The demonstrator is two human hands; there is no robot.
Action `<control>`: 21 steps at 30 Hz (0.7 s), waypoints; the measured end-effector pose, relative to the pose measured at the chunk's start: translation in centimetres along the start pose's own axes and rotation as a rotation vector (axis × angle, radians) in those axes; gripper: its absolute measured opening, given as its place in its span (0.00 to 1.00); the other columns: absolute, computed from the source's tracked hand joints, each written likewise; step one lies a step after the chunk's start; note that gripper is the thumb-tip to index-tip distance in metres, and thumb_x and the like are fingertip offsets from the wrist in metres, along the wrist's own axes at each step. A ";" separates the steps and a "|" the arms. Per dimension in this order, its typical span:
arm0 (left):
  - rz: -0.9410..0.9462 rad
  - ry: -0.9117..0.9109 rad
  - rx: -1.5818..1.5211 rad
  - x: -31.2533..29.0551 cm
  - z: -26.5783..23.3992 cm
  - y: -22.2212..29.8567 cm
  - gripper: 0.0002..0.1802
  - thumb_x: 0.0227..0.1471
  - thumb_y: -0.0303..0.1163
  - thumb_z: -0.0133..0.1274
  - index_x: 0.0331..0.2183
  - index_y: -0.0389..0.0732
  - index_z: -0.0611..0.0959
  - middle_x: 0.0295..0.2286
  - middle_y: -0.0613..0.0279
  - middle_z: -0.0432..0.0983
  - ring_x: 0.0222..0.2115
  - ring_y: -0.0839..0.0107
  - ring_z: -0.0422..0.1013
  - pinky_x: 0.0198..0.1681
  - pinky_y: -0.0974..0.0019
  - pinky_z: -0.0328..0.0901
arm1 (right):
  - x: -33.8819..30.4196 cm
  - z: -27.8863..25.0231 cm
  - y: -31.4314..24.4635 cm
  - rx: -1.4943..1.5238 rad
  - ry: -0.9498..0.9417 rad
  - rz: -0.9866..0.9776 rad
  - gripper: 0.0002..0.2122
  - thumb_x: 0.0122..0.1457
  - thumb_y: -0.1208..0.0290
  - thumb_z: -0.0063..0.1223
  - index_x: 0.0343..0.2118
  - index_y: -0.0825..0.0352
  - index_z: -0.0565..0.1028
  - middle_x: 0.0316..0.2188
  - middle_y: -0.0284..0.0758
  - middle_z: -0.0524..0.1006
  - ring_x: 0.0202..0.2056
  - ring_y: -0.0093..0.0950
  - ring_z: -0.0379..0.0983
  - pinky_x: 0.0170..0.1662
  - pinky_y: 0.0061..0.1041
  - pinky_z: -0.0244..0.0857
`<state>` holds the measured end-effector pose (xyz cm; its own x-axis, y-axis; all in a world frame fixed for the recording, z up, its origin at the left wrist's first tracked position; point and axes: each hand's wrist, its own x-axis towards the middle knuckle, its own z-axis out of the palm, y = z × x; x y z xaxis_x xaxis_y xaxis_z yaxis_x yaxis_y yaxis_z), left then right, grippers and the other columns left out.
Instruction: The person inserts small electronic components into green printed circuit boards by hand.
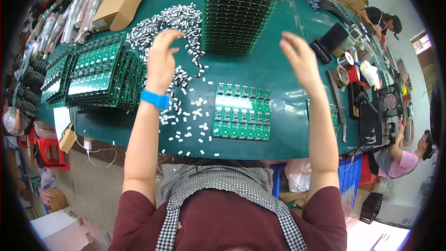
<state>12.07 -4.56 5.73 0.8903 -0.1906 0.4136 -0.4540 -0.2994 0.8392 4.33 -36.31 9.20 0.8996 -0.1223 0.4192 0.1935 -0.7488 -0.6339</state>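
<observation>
My left hand (pixel 161 60), a blue band on its wrist, is raised over the heap of small white-and-black parts (pixel 160 23). Its fingers curve with the thumb apart, and nothing shows in them. On the other side, my right hand (pixel 301 60) hovers above the green table, fingers stretched and apart, holding nothing. Between my forearms a green circuit board panel (pixel 242 111) lies flat, with rows of black components and a small white piece on its lower left. A tall stack of similar panels (pixel 237 18) stands beyond it, between my hands.
At left, leaning piles of circuit boards (pixel 95 72) sit near a cardboard box (pixel 120 5). Another board (pixel 334 116) is partly hidden by my right forearm. A small fan (pixel 390 101) and a solder spool (pixel 345 59) stand at right. Two other people work beyond.
</observation>
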 end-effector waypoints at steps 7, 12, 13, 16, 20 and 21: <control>0.169 -0.109 0.616 -6.8 1.3 -1.2 0.16 0.42 0.15 0.47 0.36 0.40 0.79 0.45 0.54 0.68 0.52 0.54 0.60 0.57 0.53 0.50 | -10.7 3.1 -0.8 -0.119 -0.223 0.055 0.20 0.56 0.64 0.52 0.48 0.71 0.69 0.51 0.45 0.67 0.54 0.42 0.61 0.56 0.34 0.56; 0.192 -0.356 0.592 -9.3 3.1 1.4 0.05 0.45 0.30 0.56 0.23 0.41 0.78 0.30 0.61 0.71 0.38 0.60 0.66 0.50 0.55 0.54 | -12.3 3.4 -0.7 -0.128 -0.128 0.142 0.19 0.55 0.67 0.53 0.49 0.70 0.68 0.51 0.45 0.66 0.53 0.42 0.61 0.56 0.34 0.56; 0.150 -0.399 0.620 -9.7 3.4 1.7 0.05 0.45 0.29 0.56 0.23 0.40 0.78 0.30 0.60 0.71 0.38 0.59 0.66 0.47 0.55 0.56 | -12.6 3.4 -0.8 -0.098 -0.126 0.137 0.19 0.55 0.67 0.53 0.49 0.69 0.68 0.52 0.44 0.66 0.53 0.42 0.61 0.56 0.35 0.56; -0.021 -0.295 0.656 -8.6 2.8 0.9 0.05 0.47 0.28 0.54 0.26 0.37 0.77 0.34 0.57 0.72 0.39 0.55 0.67 0.46 0.57 0.59 | -13.4 4.3 -0.2 -0.144 -0.133 0.085 0.22 0.55 0.67 0.53 0.51 0.69 0.66 0.53 0.47 0.63 0.55 0.44 0.59 0.57 0.36 0.55; 0.079 -0.188 0.832 -7.9 0.7 -0.9 0.27 0.47 0.28 0.55 0.51 0.43 0.70 0.51 0.52 0.63 0.52 0.54 0.60 0.52 0.52 0.57 | -13.5 5.2 0.0 -0.093 -0.187 0.088 0.24 0.54 0.65 0.54 0.53 0.68 0.64 0.54 0.47 0.62 0.55 0.45 0.58 0.58 0.39 0.53; 0.082 -0.220 0.844 -7.9 0.8 -1.6 0.26 0.47 0.28 0.55 0.51 0.43 0.71 0.51 0.53 0.63 0.52 0.55 0.60 0.52 0.53 0.57 | -13.4 4.9 0.1 -0.045 -0.205 0.116 0.24 0.54 0.66 0.54 0.53 0.68 0.64 0.54 0.46 0.61 0.55 0.45 0.58 0.58 0.39 0.53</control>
<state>5.72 -3.29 0.82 0.8661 -0.3915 0.3108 -0.4685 -0.8524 0.2320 -5.74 -31.52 0.36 0.9764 -0.0777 0.2013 0.0708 -0.7660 -0.6389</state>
